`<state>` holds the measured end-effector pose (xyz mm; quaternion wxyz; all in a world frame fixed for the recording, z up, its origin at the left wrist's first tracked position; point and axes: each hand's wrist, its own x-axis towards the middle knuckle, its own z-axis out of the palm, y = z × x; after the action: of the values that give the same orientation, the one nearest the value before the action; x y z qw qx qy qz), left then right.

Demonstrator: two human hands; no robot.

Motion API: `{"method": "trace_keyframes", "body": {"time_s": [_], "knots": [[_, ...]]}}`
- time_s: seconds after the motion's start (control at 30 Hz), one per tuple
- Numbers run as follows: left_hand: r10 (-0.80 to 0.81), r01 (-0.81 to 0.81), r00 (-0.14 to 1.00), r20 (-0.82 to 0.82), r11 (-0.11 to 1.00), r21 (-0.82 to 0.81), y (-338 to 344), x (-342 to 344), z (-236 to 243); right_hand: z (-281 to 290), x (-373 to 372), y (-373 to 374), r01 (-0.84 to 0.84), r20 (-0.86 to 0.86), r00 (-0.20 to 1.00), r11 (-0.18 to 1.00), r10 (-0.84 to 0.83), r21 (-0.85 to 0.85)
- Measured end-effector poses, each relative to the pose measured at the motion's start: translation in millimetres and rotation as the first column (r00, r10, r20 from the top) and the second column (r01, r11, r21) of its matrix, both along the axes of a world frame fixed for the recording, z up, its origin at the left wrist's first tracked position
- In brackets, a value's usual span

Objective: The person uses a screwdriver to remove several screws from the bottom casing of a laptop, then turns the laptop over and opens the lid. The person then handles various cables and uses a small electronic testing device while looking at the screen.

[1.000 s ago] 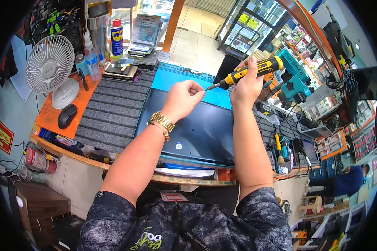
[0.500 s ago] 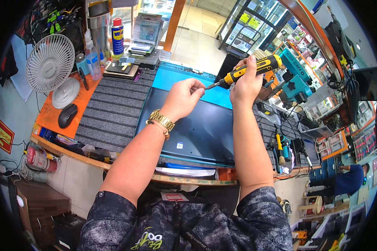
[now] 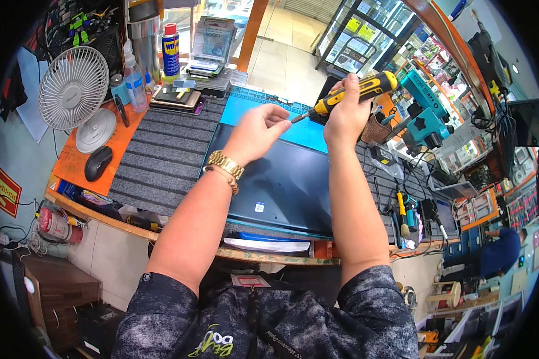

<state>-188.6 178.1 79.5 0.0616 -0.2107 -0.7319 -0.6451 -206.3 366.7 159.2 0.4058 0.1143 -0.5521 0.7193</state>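
My right hand (image 3: pixel 346 119) grips a yellow-and-black screwdriver (image 3: pixel 377 85), held at a slant with its bit pointing down-left. The bit's end is at the curled fingertips of my left hand (image 3: pixel 257 134); whatever is pinched there is too small to make out. Beneath both hands a dark blue laptop (image 3: pixel 278 188) lies bottom-up, with small dark holes and a white sticker, on a bright blue work mat (image 3: pixel 238 106).
A white fan (image 3: pixel 72 87), black mouse (image 3: pixel 98 163), spray can (image 3: pixel 170 54) and stacked phones (image 3: pixel 173 100) sit left. At right are a teal microscope stand (image 3: pixel 428 113), small tools (image 3: pixel 404 218) and cables. A person (image 3: pixel 497 251) stands in the far right background.
Both hands and the screwdriver have shifted slightly up and left in the picture. The grip on the screwdriver is the same.
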Motion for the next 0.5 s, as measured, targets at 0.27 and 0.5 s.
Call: {"method": "trace_keyframes", "body": {"time_s": [0.27,0.5], "knots": [[0.449,-0.381,0.886,-0.118,0.56,-0.736,-43.6,-7.2,-9.6,-53.7,-37.7,-24.6,0.085,0.033,0.995,0.96,-0.097,0.265],[0.43,-0.321,0.899,-0.08,0.525,-0.789,-51.9,-16.8,-23.6,-69.7,-49.1,-58.7,-0.016,0.131,0.991,0.967,-0.019,0.255]]}}
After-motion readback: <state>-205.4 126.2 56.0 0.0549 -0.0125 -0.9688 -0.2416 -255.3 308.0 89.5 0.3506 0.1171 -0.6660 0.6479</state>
